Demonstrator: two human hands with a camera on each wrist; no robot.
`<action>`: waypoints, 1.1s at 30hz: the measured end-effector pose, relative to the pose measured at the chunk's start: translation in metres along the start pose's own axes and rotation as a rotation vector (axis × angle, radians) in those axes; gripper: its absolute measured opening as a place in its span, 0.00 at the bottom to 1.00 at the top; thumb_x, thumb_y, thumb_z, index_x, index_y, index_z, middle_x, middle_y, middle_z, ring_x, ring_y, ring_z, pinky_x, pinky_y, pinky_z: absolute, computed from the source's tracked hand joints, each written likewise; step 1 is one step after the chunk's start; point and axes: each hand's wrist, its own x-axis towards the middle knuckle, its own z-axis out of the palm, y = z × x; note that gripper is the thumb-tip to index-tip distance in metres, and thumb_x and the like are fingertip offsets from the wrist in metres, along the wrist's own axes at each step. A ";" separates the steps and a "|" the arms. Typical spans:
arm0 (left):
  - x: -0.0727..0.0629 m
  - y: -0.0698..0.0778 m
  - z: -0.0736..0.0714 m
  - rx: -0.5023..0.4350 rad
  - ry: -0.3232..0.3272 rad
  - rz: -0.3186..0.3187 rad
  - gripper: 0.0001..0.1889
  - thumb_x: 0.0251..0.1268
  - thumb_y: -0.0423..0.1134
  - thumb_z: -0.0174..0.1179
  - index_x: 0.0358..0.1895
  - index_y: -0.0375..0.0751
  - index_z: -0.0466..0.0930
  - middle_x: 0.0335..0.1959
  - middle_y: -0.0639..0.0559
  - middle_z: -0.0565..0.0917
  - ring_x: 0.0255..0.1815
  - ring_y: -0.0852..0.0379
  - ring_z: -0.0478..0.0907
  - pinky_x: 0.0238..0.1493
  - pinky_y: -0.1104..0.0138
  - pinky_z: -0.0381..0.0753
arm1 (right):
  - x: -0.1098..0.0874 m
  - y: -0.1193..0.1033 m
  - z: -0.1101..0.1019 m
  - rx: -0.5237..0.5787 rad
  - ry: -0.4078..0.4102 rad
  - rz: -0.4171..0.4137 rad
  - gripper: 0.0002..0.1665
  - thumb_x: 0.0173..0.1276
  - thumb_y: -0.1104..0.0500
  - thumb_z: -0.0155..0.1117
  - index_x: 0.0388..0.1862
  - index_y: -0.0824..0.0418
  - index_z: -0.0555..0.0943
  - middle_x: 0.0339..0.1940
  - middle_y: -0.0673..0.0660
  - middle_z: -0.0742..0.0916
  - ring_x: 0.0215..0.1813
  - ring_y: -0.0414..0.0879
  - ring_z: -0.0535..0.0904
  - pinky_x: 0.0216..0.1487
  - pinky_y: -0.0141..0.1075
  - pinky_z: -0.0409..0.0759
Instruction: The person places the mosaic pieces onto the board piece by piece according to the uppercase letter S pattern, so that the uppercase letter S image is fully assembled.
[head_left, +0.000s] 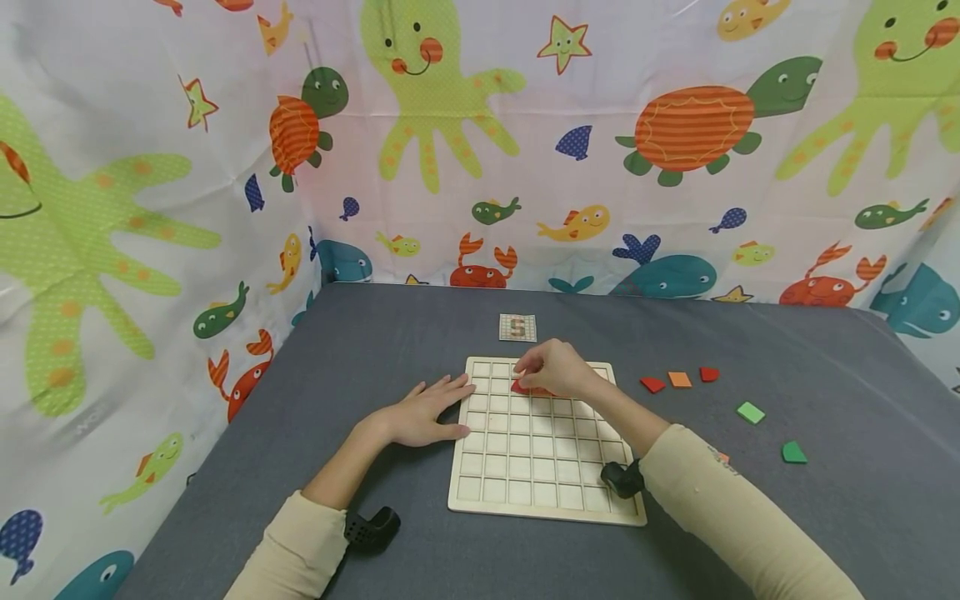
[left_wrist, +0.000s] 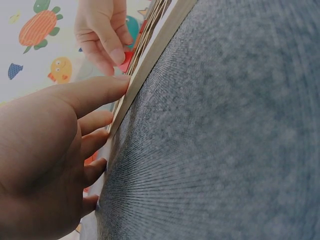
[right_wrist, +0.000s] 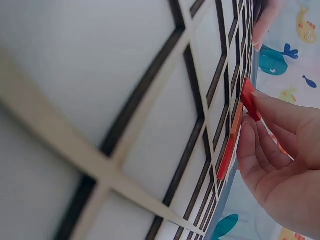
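A wooden grid board (head_left: 497,423) lies flat on the grey cloth. My left hand (head_left: 420,417) rests along its left edge, fingers spread, thumb against the side in the left wrist view. Over the upper rows, my right hand (head_left: 558,369) pinches a red tile (right_wrist: 249,99) between thumb and fingers, tilted at the grid. Beside that tile, an orange tile (right_wrist: 236,120) and another red tile (right_wrist: 227,160) sit in neighbouring cells. In the head view the right hand partly covers these pieces.
Behind the board lies a small pattern card (head_left: 517,327). To the right are scattered a red tile (head_left: 652,384), an orange tile (head_left: 679,380), another red one, a light green tile (head_left: 750,412) and a dark green tile (head_left: 793,452). A printed curtain stands behind.
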 end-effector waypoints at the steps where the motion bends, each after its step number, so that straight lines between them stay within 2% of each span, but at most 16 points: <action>1: 0.000 0.000 0.000 0.003 0.000 -0.002 0.38 0.68 0.57 0.54 0.76 0.48 0.52 0.76 0.52 0.48 0.76 0.49 0.39 0.70 0.46 0.37 | 0.000 0.000 0.000 -0.009 -0.001 -0.006 0.09 0.60 0.65 0.70 0.41 0.64 0.86 0.25 0.51 0.85 0.26 0.43 0.76 0.27 0.33 0.73; 10: 0.001 -0.002 0.001 0.002 0.005 0.014 0.38 0.68 0.57 0.54 0.76 0.47 0.52 0.76 0.52 0.49 0.76 0.48 0.39 0.69 0.46 0.37 | 0.001 0.000 0.001 -0.036 0.006 -0.031 0.11 0.60 0.67 0.69 0.43 0.64 0.85 0.28 0.51 0.85 0.29 0.42 0.78 0.31 0.33 0.76; 21: 0.002 -0.002 0.001 0.011 0.007 0.024 0.38 0.68 0.57 0.53 0.76 0.47 0.52 0.76 0.51 0.49 0.76 0.48 0.39 0.69 0.45 0.36 | -0.001 0.000 -0.003 -0.001 -0.041 -0.091 0.13 0.60 0.71 0.67 0.45 0.66 0.84 0.33 0.55 0.86 0.36 0.46 0.81 0.37 0.37 0.78; 29: 0.002 -0.002 0.000 0.003 0.013 0.024 0.38 0.68 0.57 0.53 0.76 0.46 0.52 0.76 0.51 0.49 0.76 0.48 0.39 0.69 0.45 0.37 | -0.001 0.001 -0.005 0.004 -0.069 -0.119 0.13 0.61 0.71 0.66 0.45 0.67 0.83 0.33 0.57 0.86 0.35 0.44 0.80 0.36 0.36 0.77; 33: 0.001 -0.001 0.001 0.011 0.007 0.012 0.38 0.68 0.57 0.53 0.76 0.47 0.52 0.76 0.52 0.48 0.76 0.49 0.39 0.69 0.46 0.37 | -0.001 0.003 -0.003 0.025 -0.072 -0.107 0.13 0.61 0.71 0.66 0.46 0.67 0.83 0.32 0.57 0.86 0.33 0.44 0.80 0.35 0.35 0.77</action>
